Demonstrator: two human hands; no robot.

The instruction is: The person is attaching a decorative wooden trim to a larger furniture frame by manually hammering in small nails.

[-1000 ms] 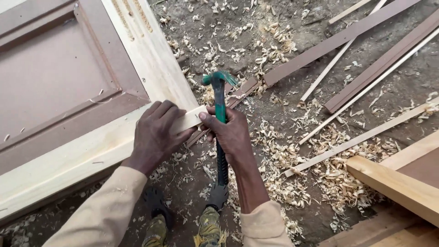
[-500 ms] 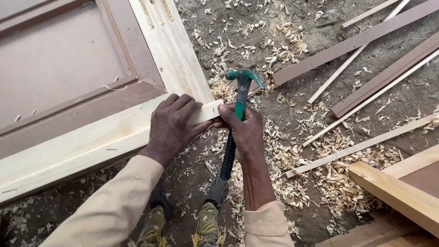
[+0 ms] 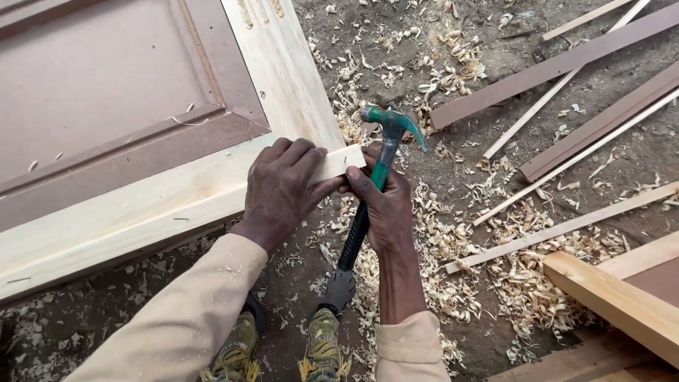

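Note:
A pale wooden door frame (image 3: 141, 205) with a brown inset panel (image 3: 99, 85) lies on the ground at the left. My left hand (image 3: 283, 187) presses flat on the frame's bottom right corner (image 3: 339, 161). My right hand (image 3: 382, 205) grips a claw hammer (image 3: 385, 141) with a green head and black handle, held close to the head. Its thumb and fingers touch the corner's end. The handle runs down toward my feet.
Wood shavings (image 3: 495, 262) cover the dirt floor. Long brown and pale strips (image 3: 566, 64) lie at the upper right, and a thick pale plank (image 3: 622, 297) sits at the lower right. My shoes (image 3: 322, 346) show at the bottom.
The view has shifted so the frame corner and both hands sit further right and higher. The hammer head has swung slightly right; both hands keep their hold at the corner.

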